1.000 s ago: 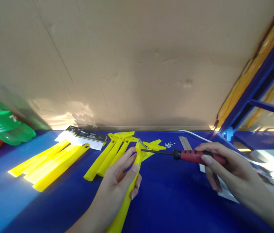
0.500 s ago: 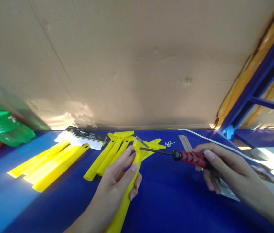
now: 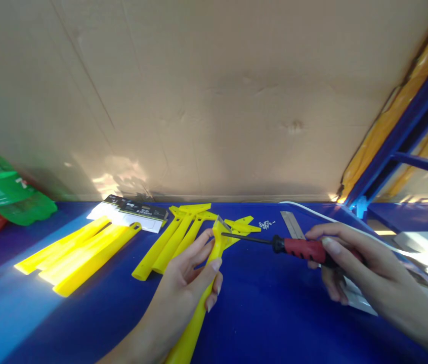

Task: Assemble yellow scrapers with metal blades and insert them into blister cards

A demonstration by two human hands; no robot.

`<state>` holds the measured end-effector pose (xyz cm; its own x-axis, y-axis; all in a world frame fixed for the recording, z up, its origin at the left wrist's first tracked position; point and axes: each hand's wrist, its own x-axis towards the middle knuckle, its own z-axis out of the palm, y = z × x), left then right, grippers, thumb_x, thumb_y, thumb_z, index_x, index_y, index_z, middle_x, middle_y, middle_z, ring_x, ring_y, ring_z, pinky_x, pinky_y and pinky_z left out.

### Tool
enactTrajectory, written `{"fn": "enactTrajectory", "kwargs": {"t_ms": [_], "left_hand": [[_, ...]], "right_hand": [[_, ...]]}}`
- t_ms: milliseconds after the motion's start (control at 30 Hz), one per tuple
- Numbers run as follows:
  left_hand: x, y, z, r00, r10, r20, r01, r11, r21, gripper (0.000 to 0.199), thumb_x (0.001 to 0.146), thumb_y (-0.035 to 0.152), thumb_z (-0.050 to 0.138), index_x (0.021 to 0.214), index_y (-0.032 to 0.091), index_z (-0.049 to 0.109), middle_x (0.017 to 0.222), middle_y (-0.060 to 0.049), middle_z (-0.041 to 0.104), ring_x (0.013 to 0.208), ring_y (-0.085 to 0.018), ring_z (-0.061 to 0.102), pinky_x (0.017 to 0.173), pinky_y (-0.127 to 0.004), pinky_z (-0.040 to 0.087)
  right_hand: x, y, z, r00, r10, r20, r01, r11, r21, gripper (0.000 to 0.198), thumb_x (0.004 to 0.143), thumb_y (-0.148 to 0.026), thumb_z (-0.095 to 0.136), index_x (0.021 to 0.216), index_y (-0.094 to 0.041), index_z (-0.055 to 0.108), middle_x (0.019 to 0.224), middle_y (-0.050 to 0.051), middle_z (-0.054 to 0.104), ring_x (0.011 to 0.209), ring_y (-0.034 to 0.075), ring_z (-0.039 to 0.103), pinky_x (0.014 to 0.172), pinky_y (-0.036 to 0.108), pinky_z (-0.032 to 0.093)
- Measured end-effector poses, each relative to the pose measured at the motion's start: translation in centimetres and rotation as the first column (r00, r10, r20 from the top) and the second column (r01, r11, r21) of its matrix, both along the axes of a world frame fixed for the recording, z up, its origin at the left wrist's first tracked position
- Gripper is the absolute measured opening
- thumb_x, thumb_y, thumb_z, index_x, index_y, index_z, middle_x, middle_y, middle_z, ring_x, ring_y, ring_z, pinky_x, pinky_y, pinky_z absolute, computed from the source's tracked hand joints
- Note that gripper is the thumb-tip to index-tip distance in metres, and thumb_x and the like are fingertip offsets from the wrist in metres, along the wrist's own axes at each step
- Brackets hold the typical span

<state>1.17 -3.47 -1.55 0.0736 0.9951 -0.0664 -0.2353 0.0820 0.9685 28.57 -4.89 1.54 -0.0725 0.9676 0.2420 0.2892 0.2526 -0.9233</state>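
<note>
My left hand (image 3: 187,285) is wrapped round the handle of a yellow scraper (image 3: 195,323), whose angled head carries a clear or metallic strip. Between the fingers of my right hand (image 3: 361,263) lies the red handle of a screwdriver (image 3: 305,249). The dark shaft runs left, and its tip meets the scraper's head from the side. Behind that head are several yellow head pieces (image 3: 244,225) and a small group of screws or washers (image 3: 265,225). A flat metal blade (image 3: 293,225) rests beyond my right fingers.
Several yellow scrapers (image 3: 168,242) and yellow handle sleeves (image 3: 92,258) lie on the blue table (image 3: 267,313). Printed cards (image 3: 130,215) sit behind the sleeves. A green bottle (image 3: 12,194) is far left. A white cable (image 3: 343,222) crosses the right. Cardboard (image 3: 199,101) stands behind.
The screwdriver handle has turned a little in my right hand, its markings now facing differently. Its tip stays at the scraper's head; the view has shifted slightly.
</note>
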Motion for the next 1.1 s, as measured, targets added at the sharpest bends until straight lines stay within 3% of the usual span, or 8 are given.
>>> {"fn": "enactTrajectory", "kwargs": {"t_ms": [67, 300, 400, 500, 600, 800, 867, 1100], "left_hand": [[0.0, -0.1, 0.3, 0.999, -0.014, -0.03, 0.014, 1.0, -0.007, 0.073, 0.08, 0.034, 0.085, 0.146, 0.022, 0.056, 0.112, -0.014, 0.069, 0.053, -0.008, 0.054, 0.04, -0.021, 0.04], [0.0, -0.4, 0.8, 0.997, -0.028, -0.07, 0.026, 0.999, -0.033, 0.076, 0.082, 0.036, 0.084, 0.149, 0.018, 0.053, 0.084, -0.006, 0.069, 0.051, -0.009, 0.051, 0.041, -0.022, 0.039], [0.1, -0.4, 0.8, 0.997, -0.028, -0.076, 0.027, 1.0, -0.011, 0.083, 0.078, 0.041, 0.086, 0.15, 0.016, 0.052, 0.083, -0.007, 0.069, 0.049, -0.009, 0.05, 0.039, -0.022, 0.04], [0.1, -0.4, 0.5, 0.997, -0.031, -0.076, 0.032, 0.999, 0.002, 0.088, 0.075, 0.045, 0.088, 0.149, 0.016, 0.053, 0.09, -0.01, 0.071, 0.051, -0.01, 0.051, 0.037, -0.021, 0.039], [0.1, -0.5, 0.2, 0.995, -0.055, -0.088, 0.056, 0.998, 0.005, 0.08, 0.08, 0.043, 0.084, 0.149, 0.015, 0.053, 0.075, -0.006, 0.069, 0.051, -0.01, 0.05, 0.039, -0.02, 0.039], [0.1, -0.4, 0.8, 0.995, -0.069, -0.075, 0.069, 0.998, -0.006, 0.084, 0.077, 0.044, 0.086, 0.148, 0.015, 0.054, 0.079, -0.006, 0.069, 0.046, -0.008, 0.048, 0.039, -0.022, 0.04], [-0.1, -0.3, 1.0, 0.995, -0.052, -0.081, 0.053, 0.999, 0.002, 0.079, 0.078, 0.042, 0.085, 0.147, 0.015, 0.056, 0.083, -0.008, 0.07, 0.048, -0.009, 0.05, 0.04, -0.022, 0.041], [-0.4, -0.3, 0.9, 0.992, -0.02, -0.121, 0.024, 0.999, 0.03, 0.08, 0.079, 0.044, 0.085, 0.146, 0.013, 0.056, 0.076, -0.006, 0.068, 0.05, -0.01, 0.051, 0.041, -0.023, 0.044]], "right_hand": [[0.0, 0.0, -0.1, 1.0, -0.019, -0.007, 0.019, 1.0, -0.007, 0.042, 0.096, -0.064, 0.056, 0.104, -0.023, 0.065, 0.059, -0.001, 0.068, 0.03, 0.014, 0.057, 0.028, 0.023, 0.044], [1.0, -0.4, 0.6, 0.975, -0.083, 0.207, 0.058, 0.991, 0.124, 0.031, 0.085, -0.045, 0.078, 0.11, -0.03, 0.067, 0.082, 0.002, 0.076, 0.051, 0.017, 0.067, 0.039, 0.024, 0.055], [0.4, -0.2, 0.8, 0.992, -0.056, 0.112, 0.048, 0.996, 0.069, 0.028, 0.087, -0.051, 0.074, 0.097, -0.026, 0.066, 0.066, 0.002, 0.072, 0.048, 0.018, 0.068, 0.041, 0.024, 0.057], [0.0, 0.1, 0.6, 0.999, -0.024, 0.026, 0.025, 0.999, -0.033, 0.042, 0.091, -0.063, 0.064, 0.104, -0.023, 0.062, 0.045, -0.002, 0.064, 0.034, 0.017, 0.061, 0.034, 0.023, 0.051], [0.4, 0.1, 0.3, 0.998, -0.046, 0.033, 0.049, 0.995, -0.084, 0.045, 0.097, -0.064, 0.053, 0.113, -0.023, 0.058, 0.037, -0.006, 0.057, 0.028, 0.016, 0.054, 0.03, 0.021, 0.044], [1.6, -0.2, 0.5, 0.958, -0.147, 0.247, 0.097, 0.975, 0.202, 0.028, 0.086, -0.047, 0.074, 0.107, -0.029, 0.068, 0.095, 0.004, 0.077, 0.071, 0.021, 0.074, 0.051, 0.025, 0.058], [1.6, -0.3, 0.6, 0.944, -0.166, 0.284, 0.099, 0.967, 0.235, 0.024, 0.085, -0.047, 0.075, 0.101, -0.029, 0.07, 0.095, 0.004, 0.076, 0.073, 0.022, 0.073, 0.049, 0.025, 0.057], [0.1, -0.1, -0.3, 0.998, 0.059, 0.036, -0.051, 0.982, -0.184, 0.042, 0.095, -0.061, 0.059, 0.109, -0.022, 0.063, 0.056, 0.0, 0.069, 0.043, 0.017, 0.065, 0.042, 0.024, 0.053]]}}
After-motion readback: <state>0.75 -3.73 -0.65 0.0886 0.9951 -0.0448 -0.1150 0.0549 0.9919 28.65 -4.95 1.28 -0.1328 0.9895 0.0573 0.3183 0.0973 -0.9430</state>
